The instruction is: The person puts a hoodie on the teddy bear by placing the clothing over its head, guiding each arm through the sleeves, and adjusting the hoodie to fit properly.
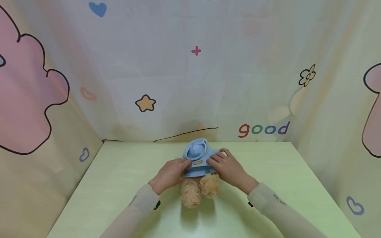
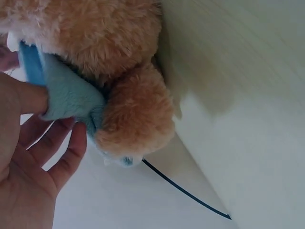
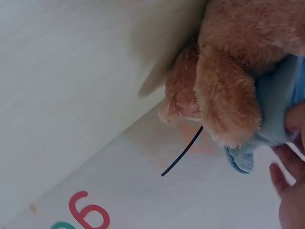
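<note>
A light-brown plush toy (image 1: 191, 194) stands on the table, with a small pale-blue hoodie (image 1: 200, 171) over its upper part. Its head cannot be seen in the head view; the hood hangs forward over that spot. My left hand (image 1: 170, 173) pinches one side of the hoodie, the thumb on the outside. Opposite it, my right hand (image 1: 232, 169) pinches the other side. In the left wrist view, the cloth (image 2: 71, 95) lies between thumb and fingers, beside a furry limb (image 2: 138, 112). In the right wrist view, the thumb presses the cloth (image 3: 274, 105) near another limb (image 3: 226, 98).
The pale-green table (image 1: 128, 165) has its back edge just behind the toy. A printed cloth backdrop (image 1: 166, 66) rises behind the table and along both sides, with a star (image 1: 145, 103) and coloured letters (image 1: 264, 129) on it.
</note>
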{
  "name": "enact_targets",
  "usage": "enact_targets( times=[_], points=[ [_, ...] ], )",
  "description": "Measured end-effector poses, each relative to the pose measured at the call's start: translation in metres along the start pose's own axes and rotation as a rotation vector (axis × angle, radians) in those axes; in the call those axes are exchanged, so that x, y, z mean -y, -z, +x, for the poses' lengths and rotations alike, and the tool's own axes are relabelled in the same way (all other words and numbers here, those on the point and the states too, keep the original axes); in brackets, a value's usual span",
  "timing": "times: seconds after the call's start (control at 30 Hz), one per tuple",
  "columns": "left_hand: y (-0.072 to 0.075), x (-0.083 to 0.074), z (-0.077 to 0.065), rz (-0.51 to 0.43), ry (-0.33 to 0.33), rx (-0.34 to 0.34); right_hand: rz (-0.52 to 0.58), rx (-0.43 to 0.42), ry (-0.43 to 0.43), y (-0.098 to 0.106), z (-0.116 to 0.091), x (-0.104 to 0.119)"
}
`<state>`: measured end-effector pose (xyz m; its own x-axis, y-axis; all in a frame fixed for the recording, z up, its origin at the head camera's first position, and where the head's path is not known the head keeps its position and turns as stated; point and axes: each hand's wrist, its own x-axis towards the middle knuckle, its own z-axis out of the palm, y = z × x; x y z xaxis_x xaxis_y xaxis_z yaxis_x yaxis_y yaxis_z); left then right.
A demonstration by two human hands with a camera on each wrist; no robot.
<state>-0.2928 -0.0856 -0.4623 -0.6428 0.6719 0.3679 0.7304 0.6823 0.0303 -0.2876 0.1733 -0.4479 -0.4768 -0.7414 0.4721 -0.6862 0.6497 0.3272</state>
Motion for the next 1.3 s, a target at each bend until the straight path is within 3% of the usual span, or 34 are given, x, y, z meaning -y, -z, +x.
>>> enact_targets(
  times=[0.17,0.3,0.5,0.7,0.9,1.1,1.3],
  points=[
    [0.004,0.004,0.002,0.072,-0.027,0.017,-0.018,0.061,0.056,-0.003,0.006,-0.002],
    [0.005,0.01,0.008,0.127,-0.016,0.041,-0.068,0.125,0.016,-0.006,0.012,-0.005],
    [0.007,0.018,0.024,0.118,-0.008,0.095,-0.121,0.217,-0.026,-0.003,0.024,-0.01],
    [0.015,0.024,0.04,0.173,0.032,0.149,-0.046,0.353,-0.099,0.003,0.044,-0.016],
    [0.018,0.031,0.053,0.187,0.065,0.133,-0.092,0.32,-0.108,0.004,0.053,-0.028],
    [0.014,0.036,0.062,0.187,0.116,0.109,-0.087,0.365,-0.185,0.003,0.054,-0.036],
    [0.012,0.039,0.074,0.173,0.139,0.121,-0.094,0.373,-0.204,0.001,0.059,-0.044]
  ],
)
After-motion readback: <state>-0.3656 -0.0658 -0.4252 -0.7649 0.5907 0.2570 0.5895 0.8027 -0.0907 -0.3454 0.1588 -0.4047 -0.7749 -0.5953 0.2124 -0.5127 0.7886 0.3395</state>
